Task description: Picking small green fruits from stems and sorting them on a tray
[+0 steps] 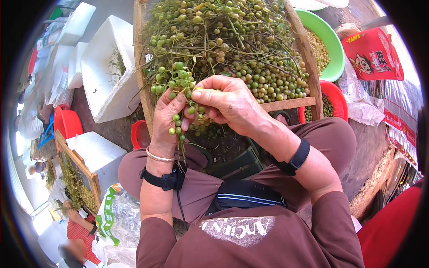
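Note:
My left hand (174,107) grips a sprig of round green berries (182,75), its thin stems trailing down past my wrist. Close against it, my right hand (223,100) pinches a yellowish berry (197,89) between thumb and forefinger. Both hands are over the near edge of a wood-framed tray (288,104). On this tray lies a large heap of stemmed berry clusters (214,37), green to yellow-brown. Loose berries (274,83) gather at its near right corner. My left fingers are partly hidden by the sprig.
A green basin (336,43) and a red basket (336,97), both with berries, stand right of the tray. To the left are a white foam box (100,77) and a red basin (68,122). Another person's arm (75,214) reaches to a second berry tray (82,157).

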A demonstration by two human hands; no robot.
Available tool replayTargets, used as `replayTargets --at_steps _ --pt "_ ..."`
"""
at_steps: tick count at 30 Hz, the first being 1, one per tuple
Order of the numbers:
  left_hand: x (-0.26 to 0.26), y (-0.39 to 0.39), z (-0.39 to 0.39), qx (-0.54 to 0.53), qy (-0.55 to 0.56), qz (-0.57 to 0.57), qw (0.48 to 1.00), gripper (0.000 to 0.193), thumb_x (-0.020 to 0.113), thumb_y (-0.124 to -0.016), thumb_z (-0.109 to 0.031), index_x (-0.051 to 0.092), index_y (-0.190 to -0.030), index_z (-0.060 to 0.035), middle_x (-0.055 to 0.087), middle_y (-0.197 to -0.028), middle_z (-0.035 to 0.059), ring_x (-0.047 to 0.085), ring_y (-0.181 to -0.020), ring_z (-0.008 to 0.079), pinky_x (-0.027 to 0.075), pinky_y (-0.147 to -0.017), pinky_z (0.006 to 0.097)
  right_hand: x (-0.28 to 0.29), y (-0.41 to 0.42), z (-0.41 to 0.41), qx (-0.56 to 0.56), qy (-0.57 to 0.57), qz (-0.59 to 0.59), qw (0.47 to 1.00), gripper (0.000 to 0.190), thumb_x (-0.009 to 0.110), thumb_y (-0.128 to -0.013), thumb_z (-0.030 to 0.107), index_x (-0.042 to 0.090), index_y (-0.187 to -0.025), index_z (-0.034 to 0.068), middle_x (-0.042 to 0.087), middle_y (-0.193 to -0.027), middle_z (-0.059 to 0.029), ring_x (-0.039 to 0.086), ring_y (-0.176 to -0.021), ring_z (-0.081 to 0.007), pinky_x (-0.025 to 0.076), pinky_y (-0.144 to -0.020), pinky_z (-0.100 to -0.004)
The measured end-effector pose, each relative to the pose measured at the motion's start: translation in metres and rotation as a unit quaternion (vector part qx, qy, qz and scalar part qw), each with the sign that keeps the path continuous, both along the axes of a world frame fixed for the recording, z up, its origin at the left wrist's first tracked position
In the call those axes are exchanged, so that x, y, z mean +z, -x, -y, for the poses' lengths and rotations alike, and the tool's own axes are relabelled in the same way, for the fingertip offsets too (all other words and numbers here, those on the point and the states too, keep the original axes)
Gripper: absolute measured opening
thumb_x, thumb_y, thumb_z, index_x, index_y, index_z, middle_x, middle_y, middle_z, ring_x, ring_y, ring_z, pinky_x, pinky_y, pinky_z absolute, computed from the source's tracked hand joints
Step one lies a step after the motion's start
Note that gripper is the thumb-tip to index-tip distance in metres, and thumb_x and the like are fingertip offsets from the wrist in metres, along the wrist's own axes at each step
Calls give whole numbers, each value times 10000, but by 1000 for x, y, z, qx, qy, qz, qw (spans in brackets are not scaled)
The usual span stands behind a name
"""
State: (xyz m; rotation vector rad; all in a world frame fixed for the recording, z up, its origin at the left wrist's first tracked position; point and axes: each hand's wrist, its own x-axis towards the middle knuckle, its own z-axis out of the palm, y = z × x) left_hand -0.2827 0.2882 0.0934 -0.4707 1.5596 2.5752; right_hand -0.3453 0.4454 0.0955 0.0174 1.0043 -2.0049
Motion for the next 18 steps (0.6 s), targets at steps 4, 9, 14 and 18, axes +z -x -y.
replayTargets --at_steps 4,9,14,18 --pt "-6 2 1 -25 -46 -13 999 200 521 -879 -165 566 -1030 -42 559 -616 31 449 -399 70 328 -338 156 2 -1 0 -25 30 47 998 123 621 -793 114 577 -843 10 550 -609 -15 451 -470 -40 301 -376 -157" --pt "-6 4 -6 0 29 -19 999 198 529 -874 -157 569 -1032 -44 560 -611 31 443 -389 71 326 -341 154 -4 1 -1 -36 26 48 998 123 610 -819 119 566 -870 16 550 -657 -7 452 -494 -17 299 -372 -143" --pt "-7 3 -4 -17 -20 -16 1000 186 548 -864 -150 576 -1014 -44 573 -612 33 470 -401 73 351 -355 155 -4 1 -1 -40 55 75 995 115 608 -820 108 564 -867 13 536 -652 0 454 -498 -15 297 -366 -139" --pt "-8 4 -6 -8 102 -24 994 179 568 -856 -162 584 -984 -38 579 -612 37 474 -405 70 357 -358 154 -9 4 -1 -41 19 56 997 117 600 -825 115 559 -869 14 516 -639 5 446 -496 -20 301 -371 -144"
